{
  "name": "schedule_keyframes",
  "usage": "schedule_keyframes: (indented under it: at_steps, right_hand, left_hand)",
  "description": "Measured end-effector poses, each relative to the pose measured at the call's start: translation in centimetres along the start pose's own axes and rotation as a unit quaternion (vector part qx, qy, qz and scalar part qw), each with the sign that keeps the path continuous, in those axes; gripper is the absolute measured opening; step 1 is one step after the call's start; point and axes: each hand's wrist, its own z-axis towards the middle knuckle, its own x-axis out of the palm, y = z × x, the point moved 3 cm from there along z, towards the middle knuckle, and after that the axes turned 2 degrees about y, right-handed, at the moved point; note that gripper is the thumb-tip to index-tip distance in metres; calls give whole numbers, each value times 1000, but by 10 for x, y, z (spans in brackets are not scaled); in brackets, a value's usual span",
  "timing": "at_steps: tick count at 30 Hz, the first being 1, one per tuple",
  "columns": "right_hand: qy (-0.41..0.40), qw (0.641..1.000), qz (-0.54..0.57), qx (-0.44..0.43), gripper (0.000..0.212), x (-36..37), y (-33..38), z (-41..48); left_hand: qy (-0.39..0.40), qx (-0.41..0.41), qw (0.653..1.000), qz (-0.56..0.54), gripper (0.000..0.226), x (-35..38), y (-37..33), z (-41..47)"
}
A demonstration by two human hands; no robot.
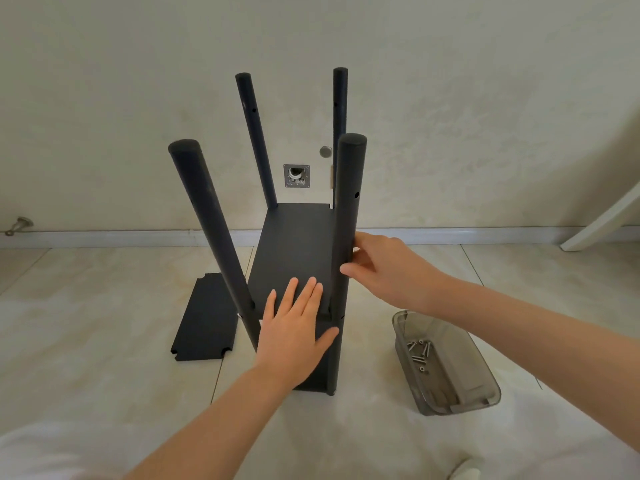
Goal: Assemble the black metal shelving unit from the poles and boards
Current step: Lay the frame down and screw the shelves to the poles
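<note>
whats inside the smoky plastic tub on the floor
The tub holds a small cluster of silver screws. Its tinted near wall blurs whatever lies at the front end.

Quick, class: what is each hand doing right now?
Left hand: open, pressing flat on the black board.
Right hand: closed, gripping the near right pole.
</note>
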Motion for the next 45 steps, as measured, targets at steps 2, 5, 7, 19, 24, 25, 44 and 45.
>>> schedule_keyframes:
  at_steps: [2, 5, 7, 19, 24, 25, 44, 45]
  right_hand:
    - [-3, 1000, -4, -7, 27, 2, 0, 0]
    - [0, 1000, 7, -17, 28, 3, 1, 0]
    - [0, 1000, 16, -22, 27, 3, 0, -2]
    - [221, 960, -67, 161, 40, 81, -92, 10]
    - [233, 930, -88, 270, 44, 122, -167, -11]
    - [225, 925, -94, 291, 43, 128, -183, -20]
    - [208, 913, -61, 347, 9, 175, -233, -60]
    - [212, 914, -51, 341, 9, 178, -225, -60]
  left_hand:
    - [-35, -17, 999, -3, 80, 1, -4, -2]
    - [-105, -23, 994, -23, 77, -3, -11, -7]
    - [-138, -24, 990, -36, 73, -1, -12, -7]
    - [-189, -3, 982, -10, 69, 13, -6, -5]
    - [-195, -4, 981, 4, 64, 15, -7, -4]
    - [-198, -2, 980, 4, 63, 15, -6, -4]
    - [-189, -13, 982, 9, 61, 13, -8, -5]
    - [-189, -13, 982, 9, 61, 13, -8, -5]
